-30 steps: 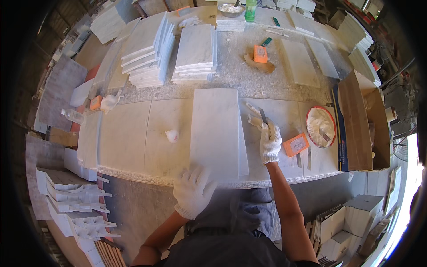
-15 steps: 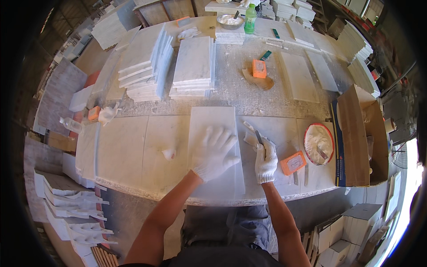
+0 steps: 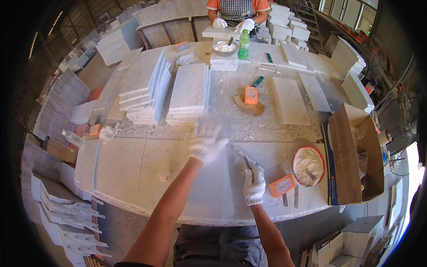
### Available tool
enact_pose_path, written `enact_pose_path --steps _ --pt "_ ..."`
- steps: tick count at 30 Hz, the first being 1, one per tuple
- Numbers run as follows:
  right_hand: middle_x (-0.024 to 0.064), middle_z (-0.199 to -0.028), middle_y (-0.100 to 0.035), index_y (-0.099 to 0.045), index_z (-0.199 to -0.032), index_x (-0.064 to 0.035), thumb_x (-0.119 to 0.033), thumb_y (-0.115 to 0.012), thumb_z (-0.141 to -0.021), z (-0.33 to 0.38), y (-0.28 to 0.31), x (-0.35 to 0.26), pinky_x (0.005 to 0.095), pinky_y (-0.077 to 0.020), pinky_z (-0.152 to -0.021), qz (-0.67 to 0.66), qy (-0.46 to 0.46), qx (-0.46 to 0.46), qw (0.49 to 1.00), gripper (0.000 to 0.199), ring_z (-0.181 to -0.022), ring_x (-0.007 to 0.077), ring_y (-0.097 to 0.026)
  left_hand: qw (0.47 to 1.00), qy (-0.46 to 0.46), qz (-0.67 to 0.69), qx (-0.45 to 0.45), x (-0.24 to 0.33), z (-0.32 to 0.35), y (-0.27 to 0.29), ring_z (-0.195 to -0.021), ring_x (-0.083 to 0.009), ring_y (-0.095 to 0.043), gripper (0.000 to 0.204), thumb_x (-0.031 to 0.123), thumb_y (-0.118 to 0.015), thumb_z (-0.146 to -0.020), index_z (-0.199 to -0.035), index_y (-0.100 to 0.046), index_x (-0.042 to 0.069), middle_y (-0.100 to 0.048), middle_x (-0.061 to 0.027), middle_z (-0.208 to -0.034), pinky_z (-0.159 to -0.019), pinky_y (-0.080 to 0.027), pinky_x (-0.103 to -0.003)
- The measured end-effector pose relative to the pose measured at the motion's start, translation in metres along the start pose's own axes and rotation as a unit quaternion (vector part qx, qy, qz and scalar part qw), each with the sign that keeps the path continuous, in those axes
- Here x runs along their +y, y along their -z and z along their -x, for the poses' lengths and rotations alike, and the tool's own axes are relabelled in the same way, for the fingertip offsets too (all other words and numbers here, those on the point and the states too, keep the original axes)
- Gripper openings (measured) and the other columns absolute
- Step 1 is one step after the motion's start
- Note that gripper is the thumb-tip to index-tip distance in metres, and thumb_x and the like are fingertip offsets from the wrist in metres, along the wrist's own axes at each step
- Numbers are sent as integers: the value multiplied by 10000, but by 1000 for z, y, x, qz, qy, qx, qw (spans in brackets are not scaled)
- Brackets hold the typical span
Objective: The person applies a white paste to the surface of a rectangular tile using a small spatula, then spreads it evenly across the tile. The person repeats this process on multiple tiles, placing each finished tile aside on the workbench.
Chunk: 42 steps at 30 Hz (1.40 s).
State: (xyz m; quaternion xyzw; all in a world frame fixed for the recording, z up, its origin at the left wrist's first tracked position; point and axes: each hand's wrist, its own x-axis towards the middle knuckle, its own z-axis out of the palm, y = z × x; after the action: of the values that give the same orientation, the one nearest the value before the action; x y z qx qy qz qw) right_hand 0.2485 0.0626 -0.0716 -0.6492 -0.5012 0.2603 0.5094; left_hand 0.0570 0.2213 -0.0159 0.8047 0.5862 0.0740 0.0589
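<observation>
A white marble tile [image 3: 209,191] lies lengthwise in front of me on the worktable. Over its far end my left hand [image 3: 205,142], in a white knit glove, is spread flat and blurred by motion; whether it touches the surface is unclear. To the right of the tile, my gloved right hand [image 3: 254,184] is closed around a thin flat scraper [image 3: 246,161]. A crumpled pale sheet or rag [image 3: 239,163] sits by those fingers. Right of that hand are an orange-wrapped block [image 3: 282,185] and a red-rimmed bowl [image 3: 308,148] of white paste with a blade in it.
Stacked marble tiles [image 3: 189,89] stand beyond my left hand. An open cardboard box [image 3: 344,155] borders the right side. Across the table are a green bottle [image 3: 243,45], a metal bowl [image 3: 224,53] and a co-worker's gloved hands [image 3: 244,25] on a slab.
My left hand has slid away from me toward the tile's far end. The view has tilted up, showing more of the co-worker. My right hand keeps its hold on the scraper.
</observation>
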Motion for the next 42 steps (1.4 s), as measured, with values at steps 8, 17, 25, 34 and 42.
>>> enact_pose_path --steps 8,17,25,34,42 --pt "190 -1227 -737 -676 -1298 -59 -170 -672 -1034 -1 -2 7 461 -584 -940 44 121 55 990 286 -1097 404 -715 996 38 -79 -25 -14 27 4 -1643 -335 -210 835 666 -320 -1080 -1663 -360 70 -289 -197 -1747 -1350 -71 -514" --pt "212 -1220 -729 -678 -1321 -89 -189 -661 -1039 2 -6 18 479 -575 -950 53 103 38 993 300 -1120 428 -706 974 -142 -83 158 -8 132 3 -1499 -374 -443 712 546 -682 -937 -1441 -595 51 -574 -166 -1523 -1277 -297 -549" --pt "199 -1180 -737 -709 -1300 -33 -106 -641 -1036 1 -6 17 418 -567 -961 53 118 56 990 282 -1069 339 -712 976 -206 -35 63 26 262 21 -1506 -366 -436 685 597 -606 -951 -1417 -617 95 -567 -144 -1511 -1290 -274 -562" --pt "161 -1227 -698 -695 -1276 27 -158 -612 -1069 -1 -12 26 372 -641 -894 86 129 52 986 290 -1078 232 -699 977 104 -21 186 -57 359 19 -1348 -454 -574 484 333 -731 -960 -1337 -668 35 -642 -201 -1399 -1146 -445 -559" --pt "183 -1241 -723 -715 -1268 -84 -270 -582 -1070 1 -12 23 460 -528 -1012 38 36 27 998 303 -1191 388 -657 891 257 323 186 -31 387 8 -743 -254 -656 214 194 -705 -1008 -970 -732 -15 -700 -120 -835 -707 -518 -398"
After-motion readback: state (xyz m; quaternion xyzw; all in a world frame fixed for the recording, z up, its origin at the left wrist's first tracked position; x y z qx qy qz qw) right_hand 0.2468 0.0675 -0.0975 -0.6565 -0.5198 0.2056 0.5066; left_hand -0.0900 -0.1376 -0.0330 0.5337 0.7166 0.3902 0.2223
